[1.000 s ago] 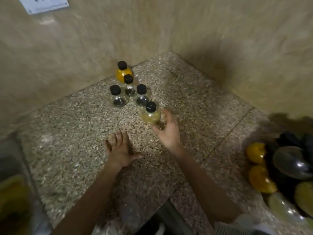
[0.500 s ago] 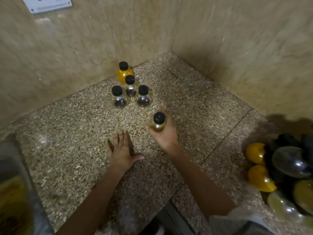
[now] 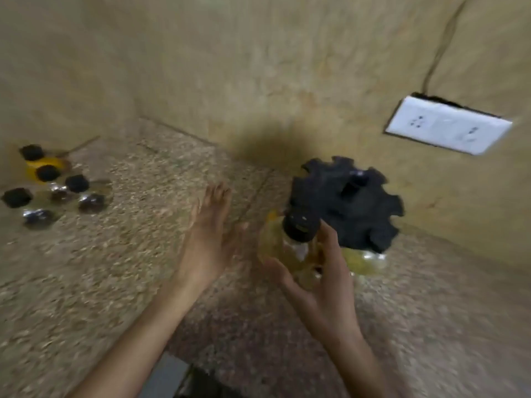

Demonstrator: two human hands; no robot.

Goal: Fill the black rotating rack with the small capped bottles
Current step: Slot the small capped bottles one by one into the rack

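1. Head view: right hand grip wraps a yellow-tinted capped bottle, upright, just in front of the black rack on the tabletop.
2. Left hand open, empty, farther from the rack.
3. Four spare bottles stand well left of the rack.

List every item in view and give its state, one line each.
Right hand: holding the yellowish bottle near the rack.
Yellowish bottle: capped, upright, off the counter.
Left hand: open, empty, fingers straight.
Black rotating rack: standing by the wall, top notches in view unfilled.
Four bottles: capped, upright, grouped in the corner.
Wall socket: nothing plugged in.
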